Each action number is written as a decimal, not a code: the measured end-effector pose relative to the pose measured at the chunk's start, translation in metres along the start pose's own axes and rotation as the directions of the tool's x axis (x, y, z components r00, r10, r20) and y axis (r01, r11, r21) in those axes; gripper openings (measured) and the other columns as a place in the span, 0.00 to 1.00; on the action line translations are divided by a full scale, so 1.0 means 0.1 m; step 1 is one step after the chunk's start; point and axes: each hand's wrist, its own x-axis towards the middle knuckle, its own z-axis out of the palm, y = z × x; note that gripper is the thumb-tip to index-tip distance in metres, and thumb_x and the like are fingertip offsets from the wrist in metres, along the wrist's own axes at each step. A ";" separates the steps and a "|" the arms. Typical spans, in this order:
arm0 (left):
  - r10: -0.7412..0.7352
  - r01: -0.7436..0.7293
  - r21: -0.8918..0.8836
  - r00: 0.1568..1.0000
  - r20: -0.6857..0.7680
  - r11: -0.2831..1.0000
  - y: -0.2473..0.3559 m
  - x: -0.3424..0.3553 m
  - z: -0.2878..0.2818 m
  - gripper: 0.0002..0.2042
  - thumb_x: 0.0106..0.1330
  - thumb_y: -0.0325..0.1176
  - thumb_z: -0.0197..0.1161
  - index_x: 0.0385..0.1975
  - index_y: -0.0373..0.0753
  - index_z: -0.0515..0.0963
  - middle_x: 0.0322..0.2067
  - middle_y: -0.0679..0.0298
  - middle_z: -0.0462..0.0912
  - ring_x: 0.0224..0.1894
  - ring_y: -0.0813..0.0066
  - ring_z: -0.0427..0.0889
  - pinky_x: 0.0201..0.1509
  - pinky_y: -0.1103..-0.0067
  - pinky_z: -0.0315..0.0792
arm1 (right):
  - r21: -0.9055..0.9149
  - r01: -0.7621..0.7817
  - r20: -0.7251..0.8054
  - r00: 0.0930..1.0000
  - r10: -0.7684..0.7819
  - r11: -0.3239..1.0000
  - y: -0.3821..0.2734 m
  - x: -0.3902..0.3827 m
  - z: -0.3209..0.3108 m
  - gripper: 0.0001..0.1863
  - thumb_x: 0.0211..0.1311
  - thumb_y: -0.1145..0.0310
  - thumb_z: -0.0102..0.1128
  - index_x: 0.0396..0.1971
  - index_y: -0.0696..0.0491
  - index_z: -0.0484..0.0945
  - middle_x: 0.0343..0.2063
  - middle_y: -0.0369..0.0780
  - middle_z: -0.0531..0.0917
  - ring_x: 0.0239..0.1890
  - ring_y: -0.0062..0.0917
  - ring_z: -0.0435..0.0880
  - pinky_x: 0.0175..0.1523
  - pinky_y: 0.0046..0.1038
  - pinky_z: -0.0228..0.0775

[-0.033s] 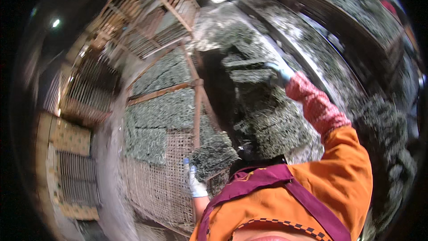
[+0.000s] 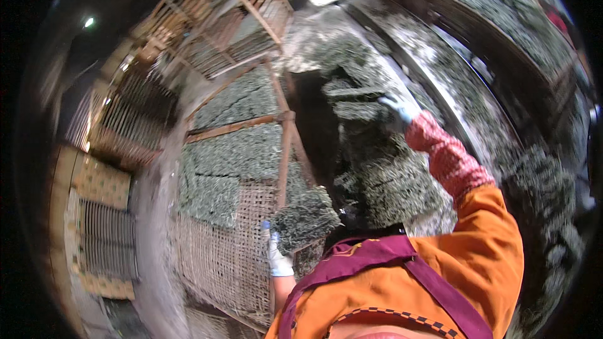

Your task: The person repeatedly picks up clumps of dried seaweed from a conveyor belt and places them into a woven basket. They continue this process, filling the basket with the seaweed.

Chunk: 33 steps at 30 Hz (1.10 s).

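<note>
In the head view, my left hand (image 2: pixel 276 252), in a white and blue glove, grips a dark green fibrous slab (image 2: pixel 304 216) by its left side, above the lower part of a woven tray (image 2: pixel 217 251). Similar paler slabs (image 2: pixel 232 144) lie on that tray, divided by wooden bars (image 2: pixel 284 160). My right hand (image 2: pixel 400 108), in a pale blue glove with a pink sleeve cover, has its fingers apart at the right edge of stacked slabs (image 2: pixel 355 110). More slabs (image 2: pixel 396 191) are piled below it, partly hidden by my body.
Slatted wooden racks (image 2: pixel 220 19) stand at upper left, boxes (image 2: pixel 100 182) at left. A metal-edged channel (image 2: pixel 433 103) with green material runs along the right, beside a loaded tray (image 2: pixel 496 19) and loose heaps (image 2: pixel 543 201). A blurred red shape shows at upper right.
The scene sits slightly further right in the view. My right hand is a little lower, its fingers looking more spread at the stack. My left hand still grips its slab.
</note>
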 end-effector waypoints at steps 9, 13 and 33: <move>0.104 -0.105 0.043 0.994 0.020 0.994 -0.07 0.01 0.01 0.25 0.68 0.32 0.49 0.65 0.44 0.57 0.57 0.60 0.70 0.54 0.65 0.72 0.59 0.69 0.68 | -0.134 -0.198 0.117 0.970 0.214 0.971 -0.26 -0.04 0.11 0.38 0.43 0.60 0.68 0.59 0.42 0.66 0.61 0.44 0.64 0.58 0.43 0.67 0.59 0.40 0.63; 0.024 -0.019 -0.063 0.996 0.084 0.998 -0.08 0.04 -0.05 0.25 0.67 0.33 0.50 0.64 0.45 0.58 0.57 0.61 0.70 0.55 0.64 0.72 0.59 0.67 0.68 | 0.120 -0.366 0.102 0.929 0.355 0.923 -0.17 -0.26 0.18 0.25 0.50 0.59 0.64 0.50 0.48 0.75 0.43 0.42 0.81 0.46 0.34 0.80 0.50 0.33 0.72; -0.048 0.034 0.190 0.996 0.068 0.981 -0.12 0.23 0.64 0.23 0.68 0.38 0.50 0.62 0.43 0.62 0.53 0.62 0.74 0.53 0.68 0.74 0.57 0.69 0.68 | 0.908 0.045 0.247 0.745 0.620 -0.417 0.23 -1.42 -0.34 0.18 0.57 0.71 0.62 0.48 0.55 0.72 0.40 0.37 0.81 0.39 0.26 0.82 0.46 0.32 0.77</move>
